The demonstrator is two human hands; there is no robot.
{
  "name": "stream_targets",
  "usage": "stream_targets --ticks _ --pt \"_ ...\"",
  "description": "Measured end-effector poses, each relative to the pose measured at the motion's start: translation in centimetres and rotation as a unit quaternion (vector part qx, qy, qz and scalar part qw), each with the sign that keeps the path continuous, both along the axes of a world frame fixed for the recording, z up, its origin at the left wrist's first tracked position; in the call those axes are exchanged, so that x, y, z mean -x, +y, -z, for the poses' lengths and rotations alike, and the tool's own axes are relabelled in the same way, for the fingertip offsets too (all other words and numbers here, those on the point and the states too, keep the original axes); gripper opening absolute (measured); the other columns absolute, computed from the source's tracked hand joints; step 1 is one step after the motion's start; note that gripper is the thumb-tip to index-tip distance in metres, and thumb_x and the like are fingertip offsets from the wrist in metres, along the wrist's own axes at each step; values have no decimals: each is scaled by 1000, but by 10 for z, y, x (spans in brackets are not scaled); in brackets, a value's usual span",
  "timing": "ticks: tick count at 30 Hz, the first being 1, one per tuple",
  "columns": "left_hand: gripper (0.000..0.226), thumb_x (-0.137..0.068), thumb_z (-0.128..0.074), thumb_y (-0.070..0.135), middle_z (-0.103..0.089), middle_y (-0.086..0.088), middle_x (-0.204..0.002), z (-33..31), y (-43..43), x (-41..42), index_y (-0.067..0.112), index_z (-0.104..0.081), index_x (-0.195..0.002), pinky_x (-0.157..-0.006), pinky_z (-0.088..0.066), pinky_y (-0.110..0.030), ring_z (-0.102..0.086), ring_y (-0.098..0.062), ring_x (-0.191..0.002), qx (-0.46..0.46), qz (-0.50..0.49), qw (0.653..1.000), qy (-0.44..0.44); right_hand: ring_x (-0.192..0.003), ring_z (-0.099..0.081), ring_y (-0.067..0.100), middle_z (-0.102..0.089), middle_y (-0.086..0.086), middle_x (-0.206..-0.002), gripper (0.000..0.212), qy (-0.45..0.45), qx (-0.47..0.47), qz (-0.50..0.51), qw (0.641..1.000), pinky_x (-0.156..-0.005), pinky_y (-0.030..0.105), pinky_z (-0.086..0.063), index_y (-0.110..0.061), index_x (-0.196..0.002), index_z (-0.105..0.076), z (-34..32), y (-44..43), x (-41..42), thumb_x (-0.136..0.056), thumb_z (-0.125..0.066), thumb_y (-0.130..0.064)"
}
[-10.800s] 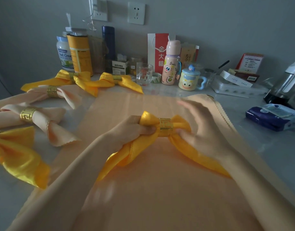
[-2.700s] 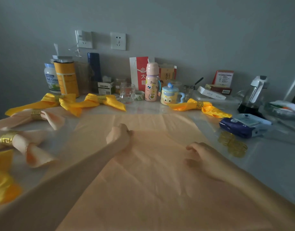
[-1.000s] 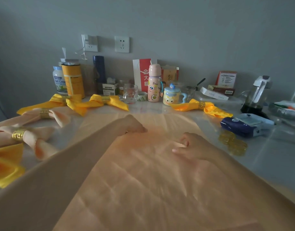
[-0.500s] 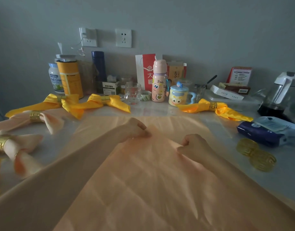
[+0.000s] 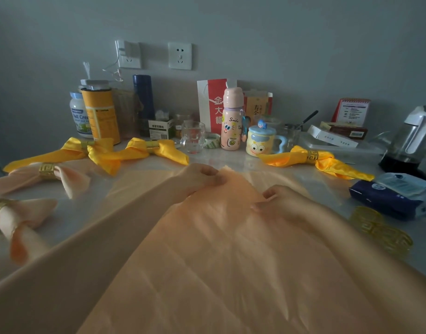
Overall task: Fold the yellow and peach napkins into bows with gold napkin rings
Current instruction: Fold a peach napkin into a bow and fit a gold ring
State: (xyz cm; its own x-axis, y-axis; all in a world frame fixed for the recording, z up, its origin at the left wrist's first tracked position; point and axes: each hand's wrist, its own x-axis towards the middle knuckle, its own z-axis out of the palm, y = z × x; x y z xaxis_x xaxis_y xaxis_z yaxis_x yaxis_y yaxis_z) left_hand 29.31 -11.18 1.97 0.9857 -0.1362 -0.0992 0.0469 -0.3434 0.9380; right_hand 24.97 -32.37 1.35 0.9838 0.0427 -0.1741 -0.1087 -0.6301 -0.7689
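At the middle of the desk (image 5: 233,158), seen from the head camera, a large peach napkin (image 5: 219,261) lies spread toward the near edge, its far corner raised off the surface. The left hand (image 5: 200,177) pinches that corner between thumb and curled fingers. The right hand (image 5: 282,201), just beside it on the right, has its fingers curled onto the napkin's far right edge, pinching the cloth. Along the left edge lie two finished peach bows (image 5: 50,173), each cinched by a gold ring. Behind them, toward the far left corner, sit two yellow bows (image 5: 144,153) touching at their tails. A third yellow bow (image 5: 313,160) lies farther right, in front of a cartoon mug (image 5: 260,143). Two loose gold napkin rings (image 5: 380,229) rest near the right edge, just on the near side of a dark blue wipes pack (image 5: 388,197). Bottles, tins and boxes line the far edge against the wall.
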Motion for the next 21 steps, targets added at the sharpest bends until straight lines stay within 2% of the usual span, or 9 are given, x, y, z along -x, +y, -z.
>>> stream_targets --ticks 2,4,5,9,12,15,21 --pt "22 -80 -72 30 -64 -7 -86 -1 3 1 12 -68 -91 -75 -51 -30 -59 -21 -77 -36 9 999 14 -63 -51 13 -54 0 -70 23 -2 45 -20 999 -56 23 -40 -14 -72 -55 -1 -3 -4 -79 -73 -26" --pt "36 -81 -70 33 -53 -6 -71 -1 10 4 2 -67 -101 -55 -40 -22 -46 -16 -59 -132 32 990 41 -57 -40 12 -45 0 -65 29 -25 91 -35 995 -50 23 -30 -12 -66 -50 2 -4 -7 -82 -71 -24" --pt "39 -81 -71 32 -49 -7 -69 -2 14 6 0 -67 -103 -51 -36 -21 -42 -16 -56 -164 47 984 52 -56 -37 11 -41 0 -64 32 -36 98 -38 994 -49 24 -28 -12 -64 -46 3 -4 -9 -83 -70 -22" --pt "26 -80 -73 21 -52 -7 -71 -11 29 14 8 -64 -100 -46 -43 -16 -47 -13 -56 -244 88 963 75 -54 -32 10 -36 -2 -61 40 -61 95 -43 993 -48 23 -24 -15 -58 -38 7 -6 -11 -83 -69 -19" --pt "18 -81 -73 20 -50 -5 -64 -9 37 19 12 -62 -93 -45 -46 -15 -47 -11 -52 -270 91 956 73 -56 -38 10 -42 -3 -62 31 -61 89 -45 993 -50 22 -29 -13 -62 -48 9 -7 -11 -81 -72 -20" --pt "14 -82 -72 25 -50 -3 -64 -5 40 22 15 -63 -85 -42 -42 -12 -46 -7 -47 -272 80 957 53 -61 -46 8 -52 -5 -64 20 -83 105 -42 990 -54 21 -33 -12 -68 -61 8 -10 -11 -77 -76 -22" --pt "20 -83 -70 28 -47 -5 -63 3 38 25 17 -60 -69 -41 -32 -15 -40 -12 -49 -273 69 959 31 -61 -47 7 -53 -6 -63 21 -89 90 -42 991 -54 20 -34 -15 -65 -62 9 -13 -10 -83 -69 -22"
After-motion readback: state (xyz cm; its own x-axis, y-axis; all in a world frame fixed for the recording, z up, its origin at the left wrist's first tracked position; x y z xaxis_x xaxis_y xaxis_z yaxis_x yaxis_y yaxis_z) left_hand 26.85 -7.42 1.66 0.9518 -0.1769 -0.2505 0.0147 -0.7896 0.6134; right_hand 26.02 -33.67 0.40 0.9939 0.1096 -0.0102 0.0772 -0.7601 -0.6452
